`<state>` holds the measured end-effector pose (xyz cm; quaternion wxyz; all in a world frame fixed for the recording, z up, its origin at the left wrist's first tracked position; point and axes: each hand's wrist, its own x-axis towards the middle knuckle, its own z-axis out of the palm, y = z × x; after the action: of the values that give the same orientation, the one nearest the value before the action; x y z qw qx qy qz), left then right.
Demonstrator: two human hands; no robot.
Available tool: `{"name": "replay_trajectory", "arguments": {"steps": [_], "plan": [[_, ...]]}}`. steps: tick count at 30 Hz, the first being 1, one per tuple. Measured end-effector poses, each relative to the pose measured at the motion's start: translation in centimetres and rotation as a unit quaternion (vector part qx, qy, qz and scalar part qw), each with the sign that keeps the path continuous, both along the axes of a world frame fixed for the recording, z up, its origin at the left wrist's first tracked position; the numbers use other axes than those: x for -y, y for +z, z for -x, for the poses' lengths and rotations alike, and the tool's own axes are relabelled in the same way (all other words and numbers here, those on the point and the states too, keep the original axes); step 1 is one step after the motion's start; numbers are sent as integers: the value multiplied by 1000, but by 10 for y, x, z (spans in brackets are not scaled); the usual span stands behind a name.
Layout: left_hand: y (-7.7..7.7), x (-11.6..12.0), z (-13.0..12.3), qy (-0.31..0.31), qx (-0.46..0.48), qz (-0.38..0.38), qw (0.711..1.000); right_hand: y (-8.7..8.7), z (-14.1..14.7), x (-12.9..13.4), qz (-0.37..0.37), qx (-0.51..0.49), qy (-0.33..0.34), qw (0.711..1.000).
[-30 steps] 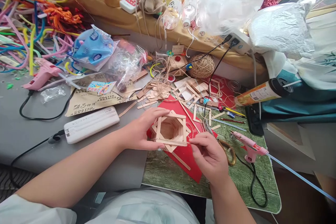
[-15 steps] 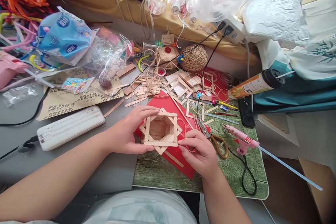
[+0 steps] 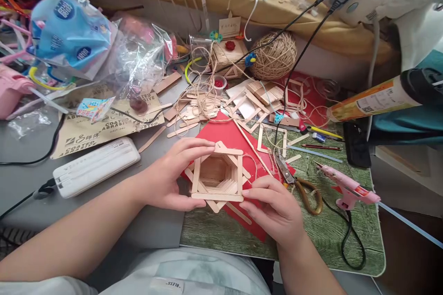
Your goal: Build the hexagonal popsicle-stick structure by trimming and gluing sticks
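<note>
A hollow box of stacked craft sticks point(image 3: 217, 196), its layers turned against each other, is tilted so that its opening faces up toward me. My left hand point(image 3: 169, 175) holds it by the left side, fingers along the top edge and thumb at the lower left. My right hand point(image 3: 273, 207) pinches the lower right corner with thumb and fingertips. Beneath the box lies red paper point(image 3: 221, 129), with a loose stick point(image 3: 238, 213) on it. A thin wooden rod point(image 3: 252, 142) rests behind the box.
Pliers or scissors with brown handles point(image 3: 309, 196) and a pink glue gun point(image 3: 349, 186) lie at the right. Behind are piled sticks point(image 3: 204, 107), a twine ball point(image 3: 275, 55) and a tilted drink cup point(image 3: 377, 97). A white power bank point(image 3: 97, 166) lies at the left.
The view has moved closer to the table and shifted. Both hands still hold the stick box, which sits at a slightly different tilt; the right fingertips remain at its lower right corner.
</note>
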<state>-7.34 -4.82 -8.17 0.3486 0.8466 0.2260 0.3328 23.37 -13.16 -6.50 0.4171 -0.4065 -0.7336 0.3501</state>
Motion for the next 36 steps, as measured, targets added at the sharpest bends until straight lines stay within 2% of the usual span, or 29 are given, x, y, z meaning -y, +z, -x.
{"name": "replay_trajectory", "arguments": {"steps": [4,7,14,23,29,36], "plan": [[2,-2,-1,-4,8,-8,1000,-2,-2,3,24,-6,-7,1000],[2,-2,-2,-5,8,-13,1000,3,-3,3,46,7,2,999],[3,-3,-3,-5,7,-13,1000,15,-4,3,12,52,-10,999],[14,0,6,20,16,-80,996,6,-6,10,29,35,-31,999],[17,-2,7,-13,-5,-100,995,1,-6,9,30,24,-31,999],[20,-6,5,-25,-7,-89,996,-2,-2,5,6,26,-28,999]]}}
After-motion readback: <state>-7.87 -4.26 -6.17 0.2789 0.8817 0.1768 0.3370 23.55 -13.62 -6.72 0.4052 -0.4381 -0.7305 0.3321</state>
